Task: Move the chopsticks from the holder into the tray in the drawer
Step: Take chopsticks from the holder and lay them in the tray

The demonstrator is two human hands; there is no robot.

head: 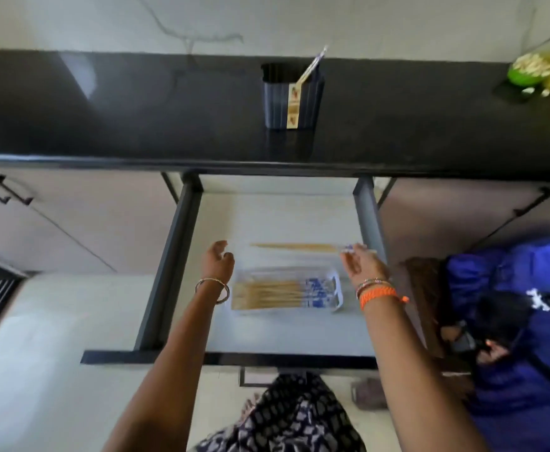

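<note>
From the head view I see the right hand (pixel 363 264) pinching a pair of chopsticks (pixel 294 246) by the blue-patterned end, held level above the drawer floor (pixel 283 331) just behind the clear tray (pixel 334 278); that grip is clenched on the pair, thumb against fingertips; the left hand (pixel 218 261) hovers released, fingers loosely curled, just beside the tray's left end and touching nothing that I can make out; the tray already carries a row of chopsticks (pixel 267 293), wooden tips left, blue ends right; on the dark tabletop (pixel 104 109) the holder (pixel 291 96) stands upright with one wrapped pair (pixel 309 71) leaning out of it, so I judge the job is nearly done; to do this step well I would bring the held pair toward me over the tray, keep it parallel to the row with the blue end to the right, lower it until it rests on the others, then let go; I would use the free hand to steady the tray's left wall so it does not slide; the picture is a little blurred at the right fingertips, so the exact pinch point is unclear
</note>
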